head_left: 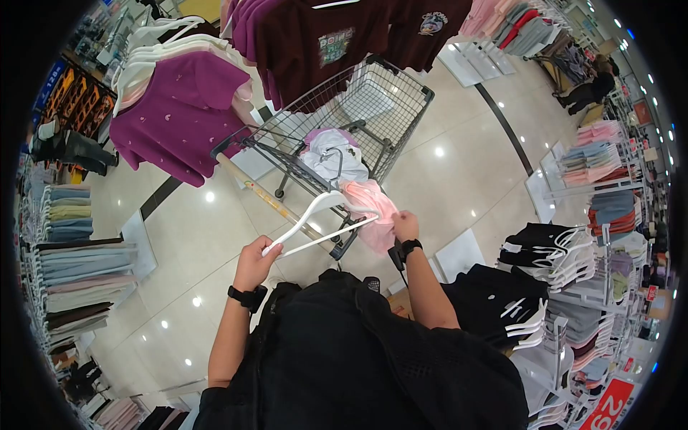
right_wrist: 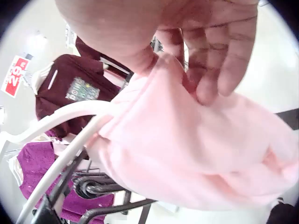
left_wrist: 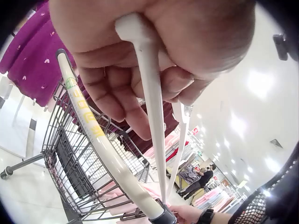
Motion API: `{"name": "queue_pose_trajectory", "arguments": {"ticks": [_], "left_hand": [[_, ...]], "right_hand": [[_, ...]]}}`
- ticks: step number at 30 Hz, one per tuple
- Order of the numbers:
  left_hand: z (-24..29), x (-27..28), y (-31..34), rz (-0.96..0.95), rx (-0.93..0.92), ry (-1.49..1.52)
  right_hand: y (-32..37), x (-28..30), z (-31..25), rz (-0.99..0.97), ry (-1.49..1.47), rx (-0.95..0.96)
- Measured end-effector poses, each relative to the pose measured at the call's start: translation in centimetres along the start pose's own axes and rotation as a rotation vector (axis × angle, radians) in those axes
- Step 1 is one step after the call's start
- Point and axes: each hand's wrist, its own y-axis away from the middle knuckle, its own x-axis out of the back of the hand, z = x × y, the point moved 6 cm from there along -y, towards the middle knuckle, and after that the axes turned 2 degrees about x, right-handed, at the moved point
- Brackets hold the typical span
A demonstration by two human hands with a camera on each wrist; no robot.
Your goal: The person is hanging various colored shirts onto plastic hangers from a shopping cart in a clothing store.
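My left hand (head_left: 254, 259) grips one end of a white clothes hanger (head_left: 322, 203), which points away to the right. The hanger's other end goes into a pink garment (head_left: 373, 208). With thumb and fingers, my right hand (head_left: 405, 225) pinches that pink cloth near its edge; the right wrist view shows the fabric (right_wrist: 196, 144) hanging in loose folds below the fingers. In the left wrist view the hanger (left_wrist: 152, 93) runs down from between the left thumb and fingers. Hanger and garment are over the near right corner of a shopping cart (head_left: 344, 107).
In the cart lies a white and lilac bundle of clothing (head_left: 333, 158). The cart's handle (head_left: 272, 197) crosses just beyond my left hand. Racks with purple tops (head_left: 179, 107) and dark maroon shirts (head_left: 322, 50) stand behind it. Black shirts (head_left: 494, 301) hang close on my right.
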Motion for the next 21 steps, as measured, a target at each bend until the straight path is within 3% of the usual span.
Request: {"name": "queue_pose_trajectory", "arguments": {"ticks": [4,6,7,10,11,14,17,19,21], "left_hand": [[1.3,-0.1,0.6,0.010,-0.034,0.033],[2.1,0.2,0.8,0.049,-0.081,0.131],[2.3,0.5,0.8,0.051,-0.090,0.132],[3.1,1.6,1.1,0.030,-0.123,0.131],[4.4,2.1,1.4,0.040,-0.186,0.194],[7.0,5.1,2.1,0.054,-0.336,0.258],[8.8,9.0,3.3,0.097,-0.434,0.246],[9.6,11.0,4.5,0.115,-0.422,0.227],[9.4,13.1,5.8,0.149,-0.462,0.215]], "right_hand": [[1.3,4.9,-9.5,0.002,-0.319,0.086],[2.4,6.3,-15.7,-0.187,-0.553,0.167],[2.9,7.3,-18.0,-0.183,-0.555,0.176],[5.9,9.4,-26.4,-0.207,-0.425,0.516],[7.1,10.1,-28.5,-0.207,-0.425,0.527],[11.2,11.4,-35.4,-0.018,0.013,0.998],[12.3,9.6,-38.7,-0.150,-0.004,1.090],[14.6,8.8,-41.2,-0.217,-0.038,1.018],[15.6,6.8,-42.2,-0.462,-0.027,0.708]]}}
